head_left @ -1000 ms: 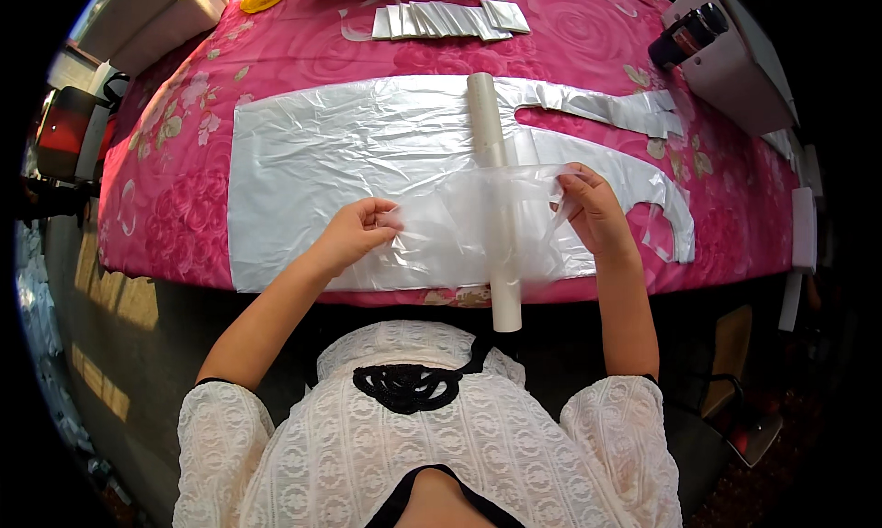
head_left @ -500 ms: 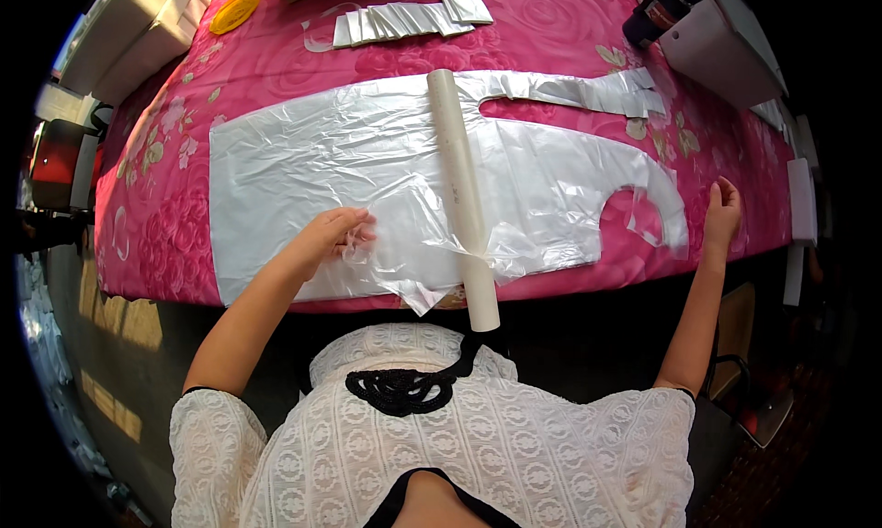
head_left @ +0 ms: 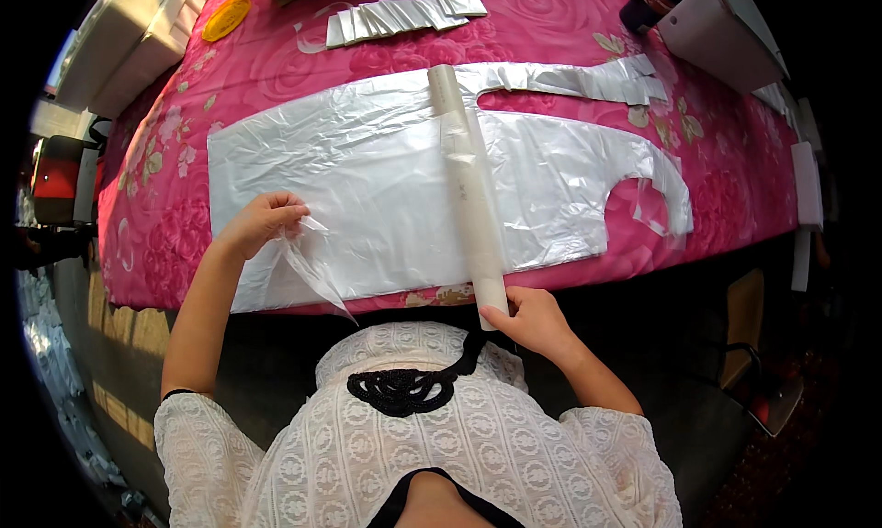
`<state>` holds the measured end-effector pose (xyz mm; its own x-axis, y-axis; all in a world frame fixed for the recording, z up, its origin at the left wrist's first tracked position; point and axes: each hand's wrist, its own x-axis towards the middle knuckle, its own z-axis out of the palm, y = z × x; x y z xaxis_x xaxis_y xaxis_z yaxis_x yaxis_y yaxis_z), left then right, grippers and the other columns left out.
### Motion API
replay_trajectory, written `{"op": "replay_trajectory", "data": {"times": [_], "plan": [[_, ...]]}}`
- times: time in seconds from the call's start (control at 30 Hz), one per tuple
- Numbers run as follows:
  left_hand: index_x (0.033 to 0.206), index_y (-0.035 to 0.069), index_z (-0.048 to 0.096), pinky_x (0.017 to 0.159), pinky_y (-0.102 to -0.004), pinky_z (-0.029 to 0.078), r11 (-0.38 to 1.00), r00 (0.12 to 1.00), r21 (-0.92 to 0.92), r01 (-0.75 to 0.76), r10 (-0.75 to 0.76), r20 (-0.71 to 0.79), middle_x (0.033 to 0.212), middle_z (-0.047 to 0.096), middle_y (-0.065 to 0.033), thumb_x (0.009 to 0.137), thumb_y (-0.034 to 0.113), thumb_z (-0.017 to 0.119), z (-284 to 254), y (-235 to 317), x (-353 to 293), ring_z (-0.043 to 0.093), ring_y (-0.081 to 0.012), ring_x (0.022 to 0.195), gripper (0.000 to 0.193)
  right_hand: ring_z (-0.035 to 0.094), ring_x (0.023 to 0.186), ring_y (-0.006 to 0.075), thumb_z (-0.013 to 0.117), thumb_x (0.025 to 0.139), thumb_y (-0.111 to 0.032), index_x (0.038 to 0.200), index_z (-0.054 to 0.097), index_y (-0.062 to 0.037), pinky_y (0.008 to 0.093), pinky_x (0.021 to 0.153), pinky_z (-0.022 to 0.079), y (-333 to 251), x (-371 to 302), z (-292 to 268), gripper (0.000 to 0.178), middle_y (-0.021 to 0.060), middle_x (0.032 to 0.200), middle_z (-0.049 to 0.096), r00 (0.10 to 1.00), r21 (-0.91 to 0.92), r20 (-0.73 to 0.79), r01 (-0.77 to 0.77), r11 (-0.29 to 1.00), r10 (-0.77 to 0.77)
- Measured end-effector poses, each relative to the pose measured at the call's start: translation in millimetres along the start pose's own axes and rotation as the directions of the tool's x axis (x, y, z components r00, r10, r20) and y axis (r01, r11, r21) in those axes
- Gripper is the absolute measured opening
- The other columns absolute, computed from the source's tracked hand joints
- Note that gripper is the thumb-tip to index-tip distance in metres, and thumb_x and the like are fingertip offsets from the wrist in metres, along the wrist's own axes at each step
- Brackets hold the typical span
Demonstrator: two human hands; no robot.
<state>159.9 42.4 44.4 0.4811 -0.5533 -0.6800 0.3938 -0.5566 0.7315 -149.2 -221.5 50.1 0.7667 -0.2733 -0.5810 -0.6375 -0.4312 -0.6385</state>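
A clear plastic sheet cut like an apron (head_left: 367,179) lies spread on the pink floral table (head_left: 735,161). A long white tube roll (head_left: 467,181) lies across it, running from the far side to the near edge. My right hand (head_left: 530,319) grips the tube's near end, which sticks out over the table edge. My left hand (head_left: 262,223) pinches a loose fold of the plastic sheet at its near left part; a thin flap hangs down from the fingers.
A row of folded plastic pieces (head_left: 404,14) lies at the far side, with a yellow round object (head_left: 226,17) to its left. A white box (head_left: 707,23) with a dark item stands at the far right. A strip of cut plastic (head_left: 597,76) lies nearby.
The sheet went from bunched between both hands to spread flat. My right hand swung out to the right edge, then came back to the tube's near end. My left hand shifted left.
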Motion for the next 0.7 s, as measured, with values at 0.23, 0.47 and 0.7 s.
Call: {"op": "replay_trajectory", "data": {"times": [0.23, 0.47, 0.7], "plan": [[0.093, 0.004, 0.059, 0.064, -0.0225, 0.046, 0.989, 0.999, 0.143, -0.041, 0.045, -0.027, 0.077, 0.057, 0.0, 0.078, 0.009, 0.065, -68, 4, -9, 0.054, -0.0077, 0.068, 0.017, 0.062, 0.065, 0.0279, 0.062, 0.073, -0.041, 0.081, 0.065, -0.0012, 0.0346, 0.061, 0.047, 4, -2, -2, 0.04, 0.014, 0.07, 0.064, 0.999, 0.019, -0.033, -0.019, 1.0, 0.02], [0.102, 0.0, 0.055, 0.075, -0.0356, 0.047, 0.108, 0.751, 0.99, 0.088, 0.647, -0.137, 0.094, 0.059, -0.0122, 0.072, -0.003, 0.058, -44, 22, -6, 0.057, -0.0286, 0.085, 0.03, 0.062, 0.064, 0.0283, 0.063, 0.072, -0.04, 0.08, 0.065, -0.0018, 0.0347, 0.06, 0.047, 5, -4, 8, 0.039, 0.014, 0.069, 0.064, 0.998, -0.002, -0.057, -0.035, 0.999, 0.035], [0.123, -0.002, 0.044, 0.097, -0.0388, 0.037, 0.139, 0.439, 0.75, -0.647, 0.872, 0.217, 0.128, 0.044, -0.0173, 0.076, 0.003, 0.058, 154, 27, 7, 0.044, -0.0337, 0.116, 0.049, 0.061, 0.061, 0.0297, 0.063, 0.071, -0.04, 0.078, 0.066, -0.002, 0.0361, 0.058, 0.047, 5, -3, 7, 0.039, 0.0148, 0.065, 0.062, 0.997, -0.025, -0.08, -0.004, 1.0, 0.002]]}}
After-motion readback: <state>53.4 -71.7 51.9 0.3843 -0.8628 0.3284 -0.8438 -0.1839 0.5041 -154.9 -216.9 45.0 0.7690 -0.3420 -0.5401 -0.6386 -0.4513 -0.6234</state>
